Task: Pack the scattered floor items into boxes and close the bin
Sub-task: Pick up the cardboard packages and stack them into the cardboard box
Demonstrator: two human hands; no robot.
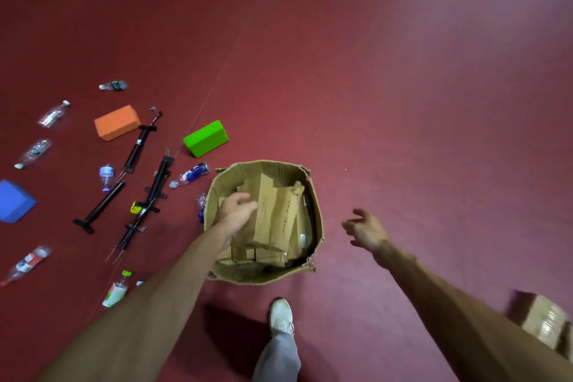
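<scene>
An open cardboard box [223, 186] stands on the red floor, partly filled with folded cardboard pieces [276, 214]. My left hand [237, 209] hovers over its left side, fingers loosely spread, holding nothing. My right hand [367, 231] is in the air to the right of the box, open and empty. Scattered to the left lie a green foam block [206, 138], an orange block [116, 122], a blue block [14, 200], black metal bars [136, 149] and several plastic bottles, one with a blue label [192, 175].
A second cardboard box [545, 322], taped, sits at the lower right behind my right arm. My white shoe [281, 316] stands just in front of the open box. A carton with a green cap [117, 290] lies near my left forearm.
</scene>
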